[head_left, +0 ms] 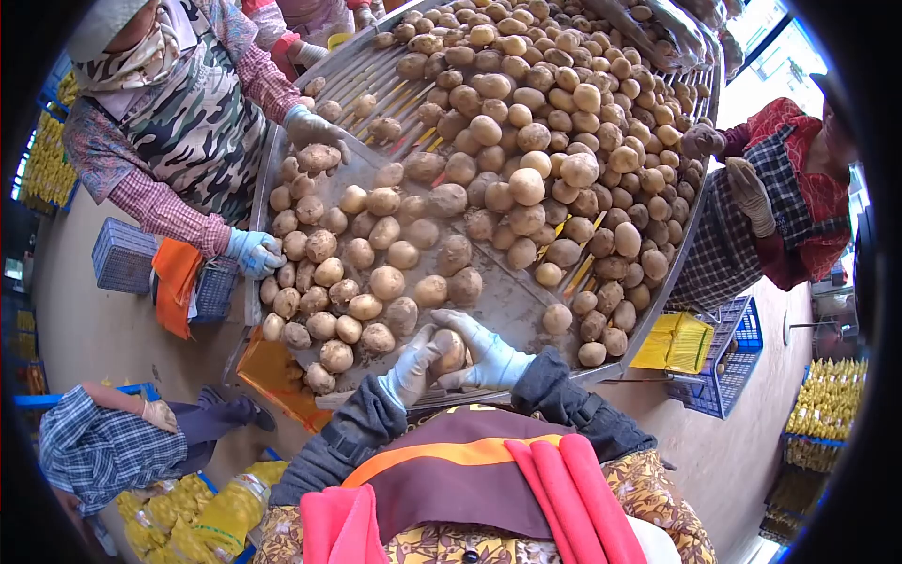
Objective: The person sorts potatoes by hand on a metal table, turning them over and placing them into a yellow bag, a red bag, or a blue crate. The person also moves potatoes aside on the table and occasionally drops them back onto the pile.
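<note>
Remotely, I see the wearer's gloved left hand (411,368) and right hand (490,353) curled around one potato (450,352), beside a metal table (507,308) heaped with more potatoes (387,282).

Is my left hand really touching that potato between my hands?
Touching. The head view shows the left hand's gloved fingers against the potato's side, with no gap there.

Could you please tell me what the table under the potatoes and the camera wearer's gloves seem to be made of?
Table: probably metal, perhaps steel; its bare grey surface has a dull sheen.
Gloves: possibly matte fabric; they crease softly, though any coating is unclear.
</note>
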